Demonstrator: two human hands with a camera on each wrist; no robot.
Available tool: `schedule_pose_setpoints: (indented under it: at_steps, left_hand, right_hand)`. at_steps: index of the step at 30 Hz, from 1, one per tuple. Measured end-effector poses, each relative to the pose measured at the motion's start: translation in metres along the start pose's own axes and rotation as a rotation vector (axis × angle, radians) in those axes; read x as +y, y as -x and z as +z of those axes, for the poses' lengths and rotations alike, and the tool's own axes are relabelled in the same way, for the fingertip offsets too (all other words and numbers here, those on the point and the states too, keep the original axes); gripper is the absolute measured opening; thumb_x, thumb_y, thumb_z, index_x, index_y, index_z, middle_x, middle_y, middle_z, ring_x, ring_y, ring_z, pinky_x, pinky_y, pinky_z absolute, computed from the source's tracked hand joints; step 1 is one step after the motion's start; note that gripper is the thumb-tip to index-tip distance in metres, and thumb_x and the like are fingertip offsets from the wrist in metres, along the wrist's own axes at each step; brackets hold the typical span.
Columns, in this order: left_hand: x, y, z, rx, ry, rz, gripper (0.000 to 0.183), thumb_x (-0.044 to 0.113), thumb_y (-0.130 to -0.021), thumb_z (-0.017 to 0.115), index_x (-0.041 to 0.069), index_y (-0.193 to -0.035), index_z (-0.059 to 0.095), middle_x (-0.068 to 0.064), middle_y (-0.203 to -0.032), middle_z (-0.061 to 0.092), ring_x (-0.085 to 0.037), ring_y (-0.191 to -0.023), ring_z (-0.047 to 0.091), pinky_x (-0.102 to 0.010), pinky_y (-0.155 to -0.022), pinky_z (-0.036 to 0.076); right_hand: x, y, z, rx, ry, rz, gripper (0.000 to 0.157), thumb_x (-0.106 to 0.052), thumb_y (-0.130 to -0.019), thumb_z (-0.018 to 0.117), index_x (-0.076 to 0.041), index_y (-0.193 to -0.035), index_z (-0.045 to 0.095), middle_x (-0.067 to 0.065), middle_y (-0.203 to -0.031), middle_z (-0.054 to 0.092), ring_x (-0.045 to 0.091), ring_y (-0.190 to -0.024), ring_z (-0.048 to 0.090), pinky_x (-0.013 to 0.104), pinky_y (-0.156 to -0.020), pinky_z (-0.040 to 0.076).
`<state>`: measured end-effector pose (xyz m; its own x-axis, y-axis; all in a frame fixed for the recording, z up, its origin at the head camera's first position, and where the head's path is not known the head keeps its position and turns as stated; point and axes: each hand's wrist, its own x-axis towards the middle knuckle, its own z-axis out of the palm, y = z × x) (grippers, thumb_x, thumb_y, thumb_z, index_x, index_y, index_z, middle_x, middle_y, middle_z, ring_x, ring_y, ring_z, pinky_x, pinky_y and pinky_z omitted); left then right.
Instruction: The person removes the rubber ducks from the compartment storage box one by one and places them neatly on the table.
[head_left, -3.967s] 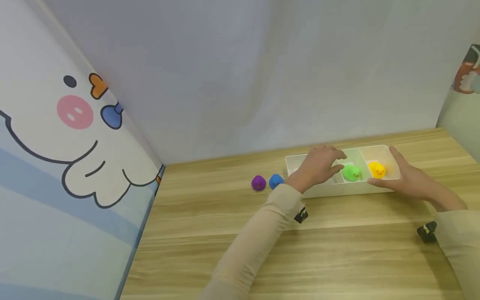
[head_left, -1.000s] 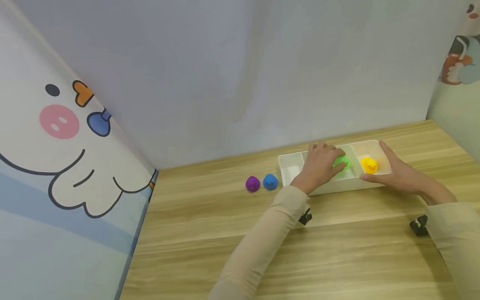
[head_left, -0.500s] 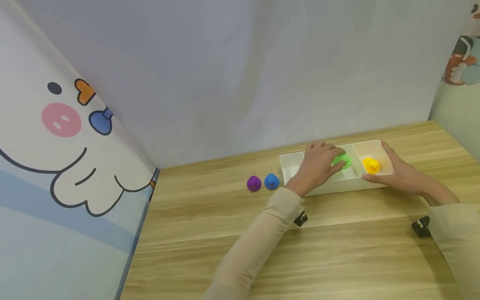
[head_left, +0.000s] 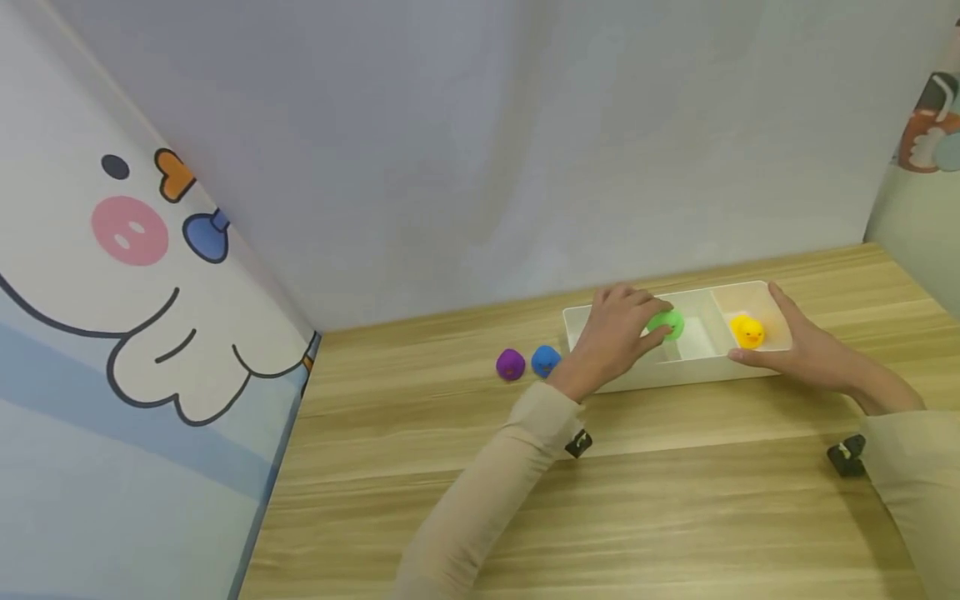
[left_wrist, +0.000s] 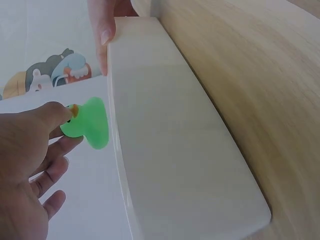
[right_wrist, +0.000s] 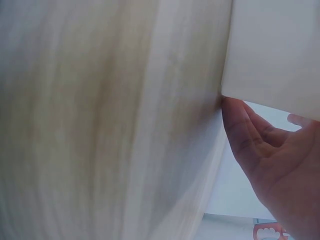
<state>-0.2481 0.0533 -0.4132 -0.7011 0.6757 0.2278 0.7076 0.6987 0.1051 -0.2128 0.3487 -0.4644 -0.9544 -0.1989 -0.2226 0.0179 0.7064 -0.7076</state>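
Note:
My left hand pinches a green toy duck by its head, between thumb and fingers. In the left wrist view the duck is raised above the rim of a white divided box. A yellow toy duck sits in the box's right-end compartment. My right hand grips that end, thumb on the near rim and fingers round the far corner; the right wrist view shows fingers against the box wall. Left of the box, a blue toy duck and a purple toy duck stand on the table.
The wood-grain table meets a pale wall close behind the box. A panel with a cartoon pig borders the left side, and another printed panel the right. My left wrist passes close to the blue duck.
The green duck, pinched by my left hand about a second ago, has come up out of its compartment and moved left over the box. My right hand keeps its grip on the box end.

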Motion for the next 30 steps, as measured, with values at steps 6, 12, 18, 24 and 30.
schedule_pose_setpoints:
  at_steps: [6, 12, 18, 24, 30]
  left_hand:
    - [-0.010, 0.010, -0.004, 0.008, 0.001, -0.004, 0.039, 0.043, -0.105, 0.055, 0.026, -0.139, 0.061, 0.009, -0.139, 0.066, -0.014, -0.132, 0.053, -0.037, -0.113, 0.038]
    - [-0.021, 0.021, -0.006, 0.009, -0.023, -0.027, 0.039, 0.043, -0.104, 0.055, 0.025, -0.139, 0.061, 0.009, -0.136, 0.067, -0.014, -0.130, 0.054, -0.037, -0.112, 0.039]
    - [-0.031, 0.033, -0.010, 0.027, 0.021, -0.028, 0.039, 0.039, -0.104, 0.057, 0.022, -0.139, 0.062, 0.006, -0.135, 0.068, -0.017, -0.129, 0.054, -0.039, -0.112, 0.039]
    - [-0.042, 0.045, -0.014, 0.055, 0.052, -0.029, 0.039, 0.037, -0.104, 0.058, 0.020, -0.138, 0.062, 0.003, -0.135, 0.068, -0.019, -0.129, 0.055, -0.041, -0.110, 0.040]
    - [-0.055, 0.058, -0.016, 0.054, 0.079, -0.065, 0.038, 0.035, -0.104, 0.058, 0.019, -0.138, 0.063, 0.002, -0.134, 0.069, -0.021, -0.131, 0.054, -0.043, -0.110, 0.041]
  right_hand:
    - [0.002, -0.001, 0.000, 0.000, 0.005, -0.008, 0.121, -0.045, -0.095, 0.069, -0.023, -0.156, -0.033, 0.028, -0.167, -0.022, 0.065, -0.149, 0.006, 0.082, -0.111, 0.017]
    - [0.002, -0.003, 0.001, 0.001, -0.009, -0.025, 0.121, -0.043, -0.095, 0.069, -0.023, -0.156, -0.033, 0.021, -0.167, -0.027, 0.060, -0.152, -0.004, 0.080, -0.114, 0.011]
    - [-0.001, -0.004, 0.000, -0.004, -0.007, -0.017, 0.121, -0.044, -0.095, 0.069, -0.022, -0.156, -0.034, 0.025, -0.166, -0.026, 0.063, -0.151, -0.001, 0.081, -0.113, 0.012]
    - [0.000, -0.004, -0.001, -0.006, 0.002, -0.013, 0.122, -0.045, -0.095, 0.069, -0.022, -0.156, -0.034, 0.024, -0.166, -0.027, 0.063, -0.151, 0.000, 0.081, -0.113, 0.013]
    - [0.002, -0.002, -0.001, -0.016, 0.009, -0.005, 0.120, -0.046, -0.096, 0.067, -0.023, -0.155, -0.035, 0.026, -0.165, -0.027, 0.066, -0.148, 0.002, 0.083, -0.110, 0.015]
